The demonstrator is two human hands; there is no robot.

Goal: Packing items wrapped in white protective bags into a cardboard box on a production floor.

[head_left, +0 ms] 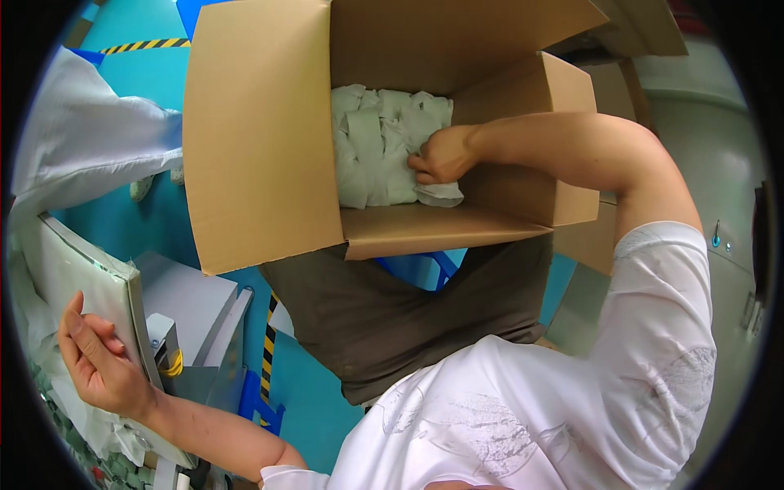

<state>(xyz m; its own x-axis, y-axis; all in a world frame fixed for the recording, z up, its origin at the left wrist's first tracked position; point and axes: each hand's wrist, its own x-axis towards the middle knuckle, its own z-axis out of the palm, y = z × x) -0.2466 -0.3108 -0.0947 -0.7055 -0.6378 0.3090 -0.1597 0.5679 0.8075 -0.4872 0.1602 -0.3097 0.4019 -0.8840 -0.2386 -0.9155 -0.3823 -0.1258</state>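
An open brown cardboard box [265, 139] stands in front of me with its flaps spread. Inside lie several soft, crumpled white bundles [371, 147], which look like thin sheet or cloth wrapping. My right hand [447, 155] reaches into the box from the right, its fingers closed on the edge of a white bundle [439, 194] at the near right of the layer. At far left my left hand [102, 359] is raised beside a flat white slab in clear plastic wrap [86, 278]. Its fingers are loosely bent and apart, with nothing in them.
White flat boards [184, 298] and a small white device with a yellow cable [167, 351] stand by the left hand. Another person's pale clothing [94, 135] shows at upper left. Further cardboard [608, 90] is behind the box. Striped tape [147, 45] marks the blue floor.
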